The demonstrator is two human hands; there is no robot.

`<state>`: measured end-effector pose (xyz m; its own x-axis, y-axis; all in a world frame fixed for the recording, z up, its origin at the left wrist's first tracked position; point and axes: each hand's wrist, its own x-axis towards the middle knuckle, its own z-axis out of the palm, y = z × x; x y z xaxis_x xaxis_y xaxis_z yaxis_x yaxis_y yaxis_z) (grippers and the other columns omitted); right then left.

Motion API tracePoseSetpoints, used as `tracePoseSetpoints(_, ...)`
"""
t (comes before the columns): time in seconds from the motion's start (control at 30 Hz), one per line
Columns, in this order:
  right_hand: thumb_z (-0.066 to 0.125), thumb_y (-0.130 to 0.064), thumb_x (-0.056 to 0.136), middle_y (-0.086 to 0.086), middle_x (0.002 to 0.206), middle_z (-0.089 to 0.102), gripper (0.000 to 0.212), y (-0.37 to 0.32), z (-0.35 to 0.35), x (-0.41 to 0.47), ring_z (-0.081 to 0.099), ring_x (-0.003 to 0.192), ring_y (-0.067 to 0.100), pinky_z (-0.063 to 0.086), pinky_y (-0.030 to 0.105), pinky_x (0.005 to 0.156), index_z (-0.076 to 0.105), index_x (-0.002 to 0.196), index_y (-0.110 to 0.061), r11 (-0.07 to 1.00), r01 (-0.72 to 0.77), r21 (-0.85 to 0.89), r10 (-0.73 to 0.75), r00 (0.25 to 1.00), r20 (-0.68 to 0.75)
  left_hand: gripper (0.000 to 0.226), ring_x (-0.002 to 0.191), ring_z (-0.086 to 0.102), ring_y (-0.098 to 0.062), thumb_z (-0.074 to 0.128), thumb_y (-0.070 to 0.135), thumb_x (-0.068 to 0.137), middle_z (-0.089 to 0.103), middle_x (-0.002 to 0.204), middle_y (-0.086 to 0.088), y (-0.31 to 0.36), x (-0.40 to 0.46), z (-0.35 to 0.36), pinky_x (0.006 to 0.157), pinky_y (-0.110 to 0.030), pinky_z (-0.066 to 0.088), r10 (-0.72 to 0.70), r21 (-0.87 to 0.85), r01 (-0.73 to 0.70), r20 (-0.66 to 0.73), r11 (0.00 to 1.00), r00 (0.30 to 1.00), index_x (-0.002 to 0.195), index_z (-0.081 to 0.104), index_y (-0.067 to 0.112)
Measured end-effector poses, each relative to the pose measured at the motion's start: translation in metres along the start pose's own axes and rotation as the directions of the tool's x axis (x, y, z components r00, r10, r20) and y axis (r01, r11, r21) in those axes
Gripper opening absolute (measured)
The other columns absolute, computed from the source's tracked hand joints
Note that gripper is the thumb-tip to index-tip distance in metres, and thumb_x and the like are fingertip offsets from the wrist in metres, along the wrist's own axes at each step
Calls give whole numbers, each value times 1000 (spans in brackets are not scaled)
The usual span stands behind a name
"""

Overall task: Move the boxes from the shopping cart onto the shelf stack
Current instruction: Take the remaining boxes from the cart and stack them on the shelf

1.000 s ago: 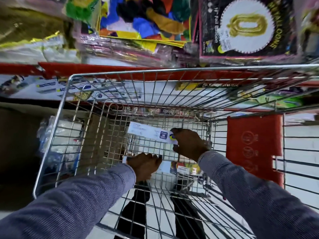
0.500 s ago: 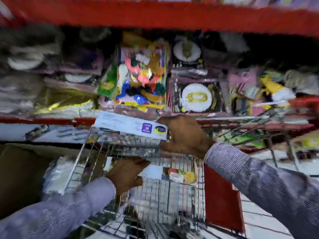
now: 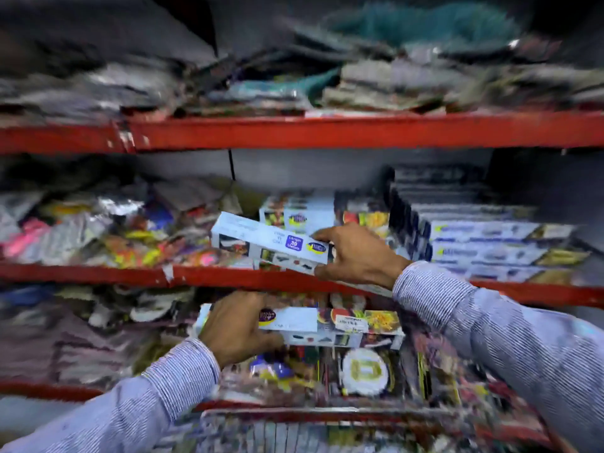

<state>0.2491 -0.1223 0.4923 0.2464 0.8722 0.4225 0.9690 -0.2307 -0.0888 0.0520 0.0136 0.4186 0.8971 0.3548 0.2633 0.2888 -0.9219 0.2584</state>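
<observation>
My right hand grips the right end of a long pale-blue box and holds it tilted at the front of the middle red shelf, just before a stack of like boxes. My left hand holds a second long box with food pictures on it, lower down, in front of the shelf below. The shopping cart shows only as a blurred wire rim at the bottom edge.
Several dark-ended long boxes fill the right of the middle shelf. Loose colourful packets crowd its left. The upper red shelf carries bagged goods. Foil balloon packs hang below. Most of the view is motion-blurred.
Both hands rose out of the cart, each with a box. The right hand's box has gone from above the cart up to the middle shelf; the view swung upward.
</observation>
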Motion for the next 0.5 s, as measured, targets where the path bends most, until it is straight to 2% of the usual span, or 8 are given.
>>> tracePoseSetpoints(0.07, 67, -48, 69, 4, 89, 73, 49, 9, -10, 16, 66, 79, 27, 44, 29, 60, 67, 108, -20, 1000, -6, -23, 6, 1000, 5, 63, 101, 70, -9, 68, 56, 54, 76, 110, 14, 0, 21, -17, 86, -28, 55, -7, -17, 7, -28, 1000, 1000, 115, 69, 38)
tracePoseSetpoints(0.13, 67, -45, 74, 9, 108, 70, 51, 17, -14, 31, 64, 96, 31, 54, 38, 76, 63, 117, -19, 998, -54, -22, 55, 998, 40, 64, 102, 69, -7, 70, 55, 56, 75, 113, 14, -4, 41, -29, 89, -26, 54, 8, -7, -8, -43, 1000, 999, 117, 69, 38)
tracePoseSetpoints(0.2, 67, -39, 79, 11, 120, 66, 54, 27, -12, 45, 61, 106, 32, 53, 42, 88, 59, 127, -17, 995, -94, -15, 95, 992, 88, 65, 101, 70, -7, 67, 53, 55, 76, 112, 13, -7, 60, -36, 88, -28, 56, 13, -25, -14, -28, 1000, 1000, 118, 69, 37)
tracePoseSetpoints(0.33, 66, -27, 82, 17, 118, 64, 46, 47, -1, 75, 61, 106, 34, 51, 40, 89, 60, 126, -11, 991, -132, -23, 134, 979, 154, 63, 100, 69, -7, 68, 53, 56, 76, 110, 15, -16, 89, -40, 84, -27, 56, 28, -22, -29, -22, 999, 999, 118, 69, 39)
tracePoseSetpoints(0.5, 61, -28, 89, 18, 136, 53, 55, 75, 21, 102, 50, 125, 35, 43, 38, 102, 47, 139, -8, 976, -196, -91, 213, 939, 269, 65, 105, 67, -11, 70, 57, 57, 73, 118, 15, -29, 115, -34, 88, -26, 53, 57, 14, -57, -55, 998, 997, 120, 67, 40)
